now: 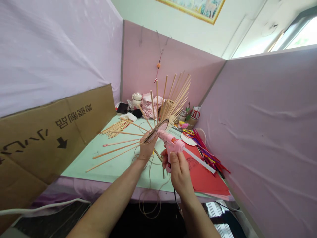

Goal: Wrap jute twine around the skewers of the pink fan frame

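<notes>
My right hand [180,168] is closed round the handle of a pink hot glue gun [170,141]. A long white glue stick [199,160] juts from the gun's back end. The nozzle points at the edge of a round disc [160,127] with thin wooden sticks [165,96] fanning out all round it. My left hand [148,145] grips this disc from below and holds it tilted above the table; part of the fingers is hidden behind it. Thin twine [150,173] hangs in loops below the left hand.
Loose sticks [119,127] lie on the green tabletop [99,157]. At right are red paper [205,180], colourful pipe cleaners [205,148] and red-handled scissors [195,114]. A white jar [136,99] and pink cloth [150,107] stand behind. Cardboard [56,132] borders the left side.
</notes>
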`<state>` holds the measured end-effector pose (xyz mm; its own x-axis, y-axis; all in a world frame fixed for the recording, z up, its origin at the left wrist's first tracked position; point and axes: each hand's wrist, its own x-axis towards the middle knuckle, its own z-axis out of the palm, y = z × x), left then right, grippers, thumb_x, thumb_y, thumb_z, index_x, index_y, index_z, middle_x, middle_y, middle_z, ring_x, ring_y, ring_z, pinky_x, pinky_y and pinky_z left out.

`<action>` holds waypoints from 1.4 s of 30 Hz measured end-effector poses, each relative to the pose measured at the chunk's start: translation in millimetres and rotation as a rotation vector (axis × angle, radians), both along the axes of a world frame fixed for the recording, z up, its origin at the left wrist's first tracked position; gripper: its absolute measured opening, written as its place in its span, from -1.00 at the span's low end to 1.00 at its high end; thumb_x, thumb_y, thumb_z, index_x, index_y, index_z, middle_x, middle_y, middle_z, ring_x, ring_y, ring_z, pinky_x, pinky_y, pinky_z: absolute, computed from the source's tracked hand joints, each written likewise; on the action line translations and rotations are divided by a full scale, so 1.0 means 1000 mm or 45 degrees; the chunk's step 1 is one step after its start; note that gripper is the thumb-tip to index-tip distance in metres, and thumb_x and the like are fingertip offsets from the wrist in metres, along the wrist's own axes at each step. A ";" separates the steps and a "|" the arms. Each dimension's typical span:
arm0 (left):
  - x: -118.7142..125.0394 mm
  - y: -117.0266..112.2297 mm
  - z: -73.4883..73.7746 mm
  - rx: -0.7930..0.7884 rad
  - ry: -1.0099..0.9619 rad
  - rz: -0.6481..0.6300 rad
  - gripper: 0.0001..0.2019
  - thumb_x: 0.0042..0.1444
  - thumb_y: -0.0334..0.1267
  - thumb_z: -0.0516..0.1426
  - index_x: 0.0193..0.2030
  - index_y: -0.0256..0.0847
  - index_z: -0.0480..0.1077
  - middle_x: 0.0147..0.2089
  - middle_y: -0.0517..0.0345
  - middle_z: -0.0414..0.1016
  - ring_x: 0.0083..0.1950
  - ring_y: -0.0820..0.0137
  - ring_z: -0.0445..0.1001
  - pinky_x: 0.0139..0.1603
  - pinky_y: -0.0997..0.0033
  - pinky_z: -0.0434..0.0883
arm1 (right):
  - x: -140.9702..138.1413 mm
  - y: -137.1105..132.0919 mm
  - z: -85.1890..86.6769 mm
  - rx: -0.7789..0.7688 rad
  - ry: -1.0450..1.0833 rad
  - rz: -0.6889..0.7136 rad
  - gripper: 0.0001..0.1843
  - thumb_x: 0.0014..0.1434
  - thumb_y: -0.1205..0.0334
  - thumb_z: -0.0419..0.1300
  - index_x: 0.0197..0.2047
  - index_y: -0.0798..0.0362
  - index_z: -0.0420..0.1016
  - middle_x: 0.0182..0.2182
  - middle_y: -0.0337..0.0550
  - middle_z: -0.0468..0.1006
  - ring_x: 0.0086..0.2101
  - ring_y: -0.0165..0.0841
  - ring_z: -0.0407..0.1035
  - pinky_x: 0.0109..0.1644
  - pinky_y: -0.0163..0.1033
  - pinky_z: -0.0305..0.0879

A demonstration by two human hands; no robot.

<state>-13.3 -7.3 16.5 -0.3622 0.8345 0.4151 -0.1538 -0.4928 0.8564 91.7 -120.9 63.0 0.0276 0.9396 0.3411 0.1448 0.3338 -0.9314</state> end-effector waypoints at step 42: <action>0.000 0.002 -0.008 -0.023 -0.085 -0.019 -0.74 -0.05 -0.15 0.25 -0.24 -0.25 0.50 -0.15 -0.02 0.63 -0.10 0.21 0.58 0.02 0.18 0.49 | -0.004 -0.001 -0.004 -0.027 -0.017 0.038 -0.51 0.31 -0.18 -0.04 -0.25 0.09 0.42 -0.53 -0.26 0.35 -0.52 -0.45 0.20 -0.45 -0.31 0.14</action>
<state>-13.1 -5.5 8.9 -0.3760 0.8471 0.3755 -0.2183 -0.4748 0.8526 87.7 -122.3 58.8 -0.0049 0.9471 0.3210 0.1480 0.3182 -0.9364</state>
